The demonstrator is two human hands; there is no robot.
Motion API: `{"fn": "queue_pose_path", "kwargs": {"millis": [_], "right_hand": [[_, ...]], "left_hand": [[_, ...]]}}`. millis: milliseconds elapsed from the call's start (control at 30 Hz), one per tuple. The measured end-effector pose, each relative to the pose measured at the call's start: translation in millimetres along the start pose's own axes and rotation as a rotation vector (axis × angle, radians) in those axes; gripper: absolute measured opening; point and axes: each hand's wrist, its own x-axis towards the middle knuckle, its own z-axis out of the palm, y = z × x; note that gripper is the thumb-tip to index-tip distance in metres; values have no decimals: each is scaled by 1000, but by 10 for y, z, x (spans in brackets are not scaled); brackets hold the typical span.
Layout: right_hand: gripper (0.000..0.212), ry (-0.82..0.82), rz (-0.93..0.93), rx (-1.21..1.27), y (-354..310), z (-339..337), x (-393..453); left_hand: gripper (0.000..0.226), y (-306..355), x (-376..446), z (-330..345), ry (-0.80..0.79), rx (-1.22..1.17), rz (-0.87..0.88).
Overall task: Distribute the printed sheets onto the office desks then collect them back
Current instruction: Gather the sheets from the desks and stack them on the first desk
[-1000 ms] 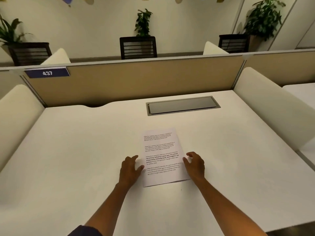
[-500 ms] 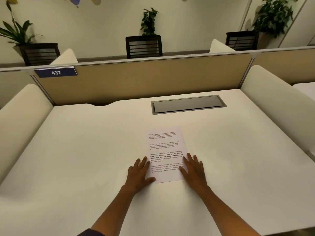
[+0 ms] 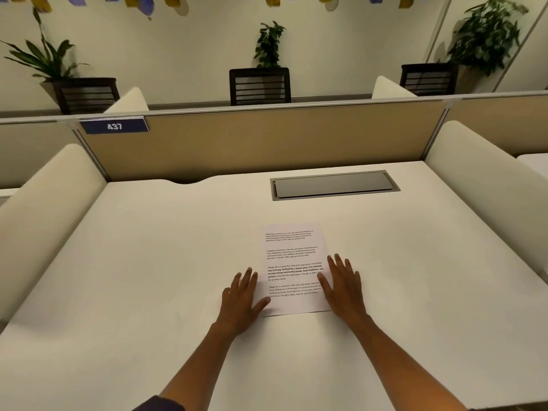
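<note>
Left hand (image 3: pixel 241 295) flat on white desk (image 3: pixel 148 277), fingers spread, thumb on left edge of white printed paper sheet (image 3: pixel 292 262). A second ago those fingers were arched. Sheet mid-desk, near front. Right hand (image 3: pixel 345 284) flattened too, spread over right edge. Probably squaring it up; lifting not started, hard to tell.
</note>
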Motion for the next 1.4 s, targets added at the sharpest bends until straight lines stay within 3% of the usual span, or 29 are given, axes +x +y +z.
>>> {"fn": "queue_pose_path", "kwargs": {"millis": [233, 333, 533, 1400], "right_hand": [[74, 77, -142, -169, -408, 34, 13], [82, 48, -226, -229, -658, 186, 8], [79, -60, -307, -212, -1266, 585, -143], [83, -295, -1001, -245, -5648, 2841, -3223]], "left_hand": [[76, -169, -259, -191, 126, -23, -87], [77, -365, -464, -253, 184, -15, -168], [79, -835, -1026, -294, 218, -23, -303], [85, -4407, -5073, -536, 456, -72, -942]]}}
